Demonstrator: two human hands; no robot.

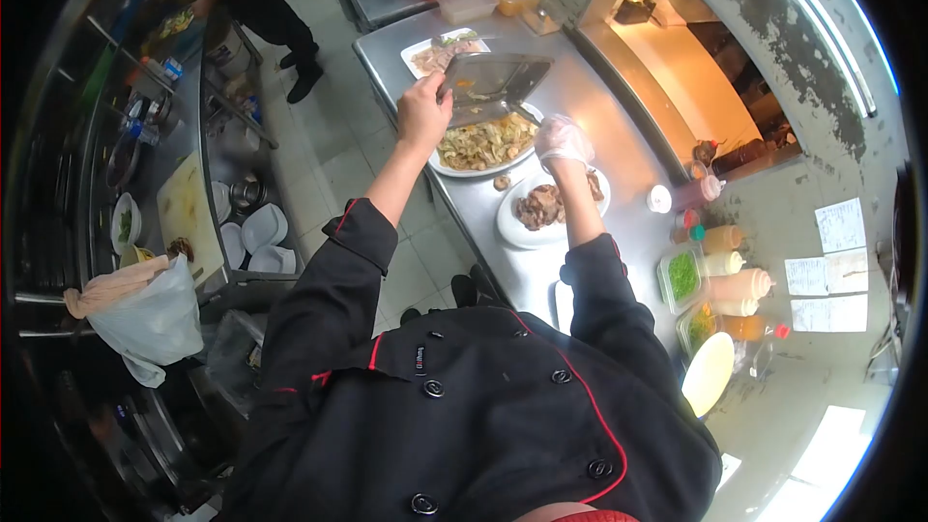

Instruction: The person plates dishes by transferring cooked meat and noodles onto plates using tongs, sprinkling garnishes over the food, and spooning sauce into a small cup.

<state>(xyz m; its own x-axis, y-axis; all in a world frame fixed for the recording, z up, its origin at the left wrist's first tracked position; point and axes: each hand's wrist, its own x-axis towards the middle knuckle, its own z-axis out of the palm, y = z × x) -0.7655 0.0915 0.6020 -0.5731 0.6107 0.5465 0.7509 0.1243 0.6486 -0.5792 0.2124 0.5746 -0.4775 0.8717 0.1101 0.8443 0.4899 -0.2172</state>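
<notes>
My bare left hand (pixel 425 114) grips the edge of a rectangular metal pan (pixel 498 77), which is tilted up with food residue on its inner face. Below the pan, a white plate holds a heap of stir-fried noodles with vegetables (pixel 488 143). My right hand (pixel 564 141), in a clear plastic glove, is at the right end of the noodle plate. Its fingers look curled, and what they hold, if anything, is hidden. Under my right forearm is a round white plate (pixel 512 230) with browned meat pieces (pixel 541 206). A small morsel (pixel 502 182) lies between the plates.
Another plate of food (pixel 443 54) and plastic tubs (pixel 468 6) stand farther along the steel counter (pixel 391 48). Sauce bottles (pixel 739 285) and a tub of chopped greens (pixel 683 275) line the right wall. A co-worker (pixel 266 0) stands at the far-left workbench.
</notes>
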